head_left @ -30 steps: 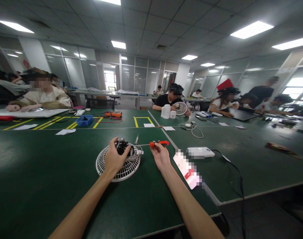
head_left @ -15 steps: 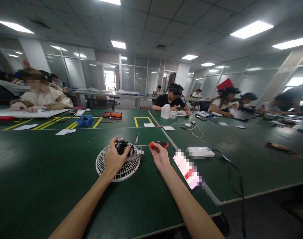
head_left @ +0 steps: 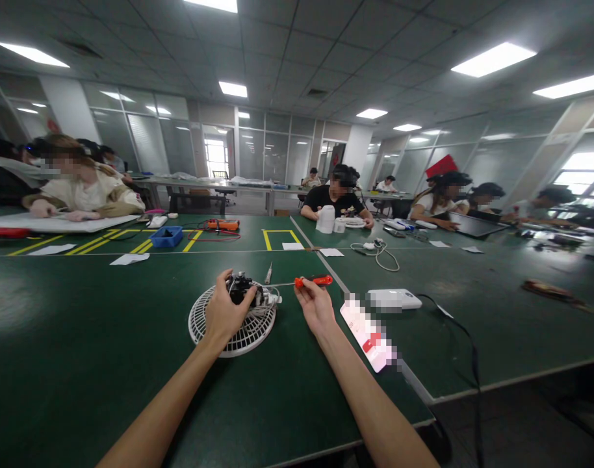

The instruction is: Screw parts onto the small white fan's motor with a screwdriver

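A round white fan grille [head_left: 251, 335] lies on the green table, with a black fan motor [head_left: 239, 290] and bundled pale wires on top of it. My left hand [head_left: 222, 312] is closed around the motor, thumb on the near right side and fingers at its left. In my right hand [head_left: 317, 305], fingertips and thumb pinch the red-and-black handle of a screwdriver [head_left: 321, 280]. Its thin shaft points left, level, toward the motor; whether the tip touches a screw cannot be made out. Just behind the grille lies a small clear-handled tool [head_left: 268, 274] with a thin tip.
A lit phone [head_left: 362, 331] and a white power bank [head_left: 393, 299] with a black cable lie to the right. Farther back are a blue bin [head_left: 166, 237], an orange multimeter [head_left: 223, 225], paper slips and a white cable [head_left: 382, 253]. Several people sit around the tables.
The screwdriver has turned about its shaft, so more of the red on its handle shows. My right hand has shifted very slightly right; my left hand keeps its hold.
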A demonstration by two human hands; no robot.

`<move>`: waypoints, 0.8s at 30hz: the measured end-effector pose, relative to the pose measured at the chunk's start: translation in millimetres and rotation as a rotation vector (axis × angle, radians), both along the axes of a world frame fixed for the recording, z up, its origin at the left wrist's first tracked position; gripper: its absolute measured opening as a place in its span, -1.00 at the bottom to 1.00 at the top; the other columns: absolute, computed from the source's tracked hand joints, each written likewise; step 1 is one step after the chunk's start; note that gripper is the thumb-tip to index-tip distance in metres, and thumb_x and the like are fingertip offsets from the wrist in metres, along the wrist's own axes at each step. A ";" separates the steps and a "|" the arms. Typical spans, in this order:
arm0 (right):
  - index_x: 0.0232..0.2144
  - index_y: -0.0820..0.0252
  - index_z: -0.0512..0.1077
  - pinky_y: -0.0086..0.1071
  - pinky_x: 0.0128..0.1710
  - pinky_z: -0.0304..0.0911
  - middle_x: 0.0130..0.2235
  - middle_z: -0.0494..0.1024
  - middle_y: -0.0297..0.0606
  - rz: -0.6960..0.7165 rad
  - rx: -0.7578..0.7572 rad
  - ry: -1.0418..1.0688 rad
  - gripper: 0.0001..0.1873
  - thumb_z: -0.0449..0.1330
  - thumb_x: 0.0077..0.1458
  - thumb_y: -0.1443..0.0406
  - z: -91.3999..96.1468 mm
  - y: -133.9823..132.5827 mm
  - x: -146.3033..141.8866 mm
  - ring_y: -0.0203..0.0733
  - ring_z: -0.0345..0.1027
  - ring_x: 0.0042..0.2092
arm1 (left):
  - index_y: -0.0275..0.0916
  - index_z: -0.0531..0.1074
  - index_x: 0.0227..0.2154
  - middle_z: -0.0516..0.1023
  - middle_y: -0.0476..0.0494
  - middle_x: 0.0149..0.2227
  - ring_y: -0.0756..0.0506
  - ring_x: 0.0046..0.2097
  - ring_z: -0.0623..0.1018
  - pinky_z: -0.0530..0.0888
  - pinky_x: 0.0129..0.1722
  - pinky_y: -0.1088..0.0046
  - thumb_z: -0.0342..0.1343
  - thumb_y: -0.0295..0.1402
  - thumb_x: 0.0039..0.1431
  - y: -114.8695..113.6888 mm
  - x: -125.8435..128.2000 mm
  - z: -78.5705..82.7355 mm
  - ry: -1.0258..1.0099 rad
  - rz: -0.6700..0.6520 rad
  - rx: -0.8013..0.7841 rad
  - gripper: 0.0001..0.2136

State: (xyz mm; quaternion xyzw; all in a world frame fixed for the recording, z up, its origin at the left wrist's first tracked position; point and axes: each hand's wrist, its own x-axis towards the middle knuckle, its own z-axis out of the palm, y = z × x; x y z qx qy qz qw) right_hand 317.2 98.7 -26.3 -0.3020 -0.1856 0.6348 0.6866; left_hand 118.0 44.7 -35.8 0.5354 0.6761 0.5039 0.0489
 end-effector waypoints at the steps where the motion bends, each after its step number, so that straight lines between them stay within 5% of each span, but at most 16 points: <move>1: -0.37 0.12 0.39 -0.42 -0.23 0.53 -0.42 0.64 -0.38 0.008 0.001 0.006 -0.63 0.44 -0.18 0.49 0.6 0.0 -0.1 -0.27 0.59 -0.34 | -0.19 0.25 0.23 0.52 -0.38 0.16 -0.38 0.06 0.61 0.53 0.05 0.02 0.20 0.05 0.15 0.0 -0.1 -0.3 0.002 0.002 0.003 -0.32; 8: -0.29 0.10 0.44 -0.43 -0.40 0.50 -0.50 0.57 -0.43 0.033 -0.047 -0.067 -0.62 0.52 -0.12 0.28 -1.2 -0.9 -1.8 -0.28 0.50 -0.46 | -0.19 0.25 0.23 0.53 -0.38 0.14 -0.36 0.03 0.62 0.53 0.04 0.04 0.19 0.07 0.16 0.4 -0.9 -1.6 0.011 0.000 0.019 -0.32; 17: -0.36 0.12 0.42 -0.40 -0.25 0.56 -0.41 0.64 -0.39 0.025 0.007 -0.002 -0.60 0.47 -0.21 0.51 1.0 0.8 0.3 -0.25 0.60 -0.35 | -0.18 0.25 0.24 0.52 -0.37 0.17 -0.37 0.08 0.60 0.52 0.08 0.03 0.22 0.03 0.14 0.5 0.4 0.0 -0.013 0.005 0.000 -0.33; 24: -0.36 0.12 0.44 -0.38 -0.36 0.54 -0.47 0.61 -0.37 0.037 -0.044 -0.098 -0.65 0.54 -0.11 0.27 1.2 -1.9 0.1 -0.24 0.53 -0.43 | -0.19 0.26 0.23 0.52 -0.39 0.17 -0.36 0.07 0.61 0.53 0.07 0.03 0.21 0.04 0.14 1.3 0.1 -0.9 -0.004 0.007 0.011 -0.32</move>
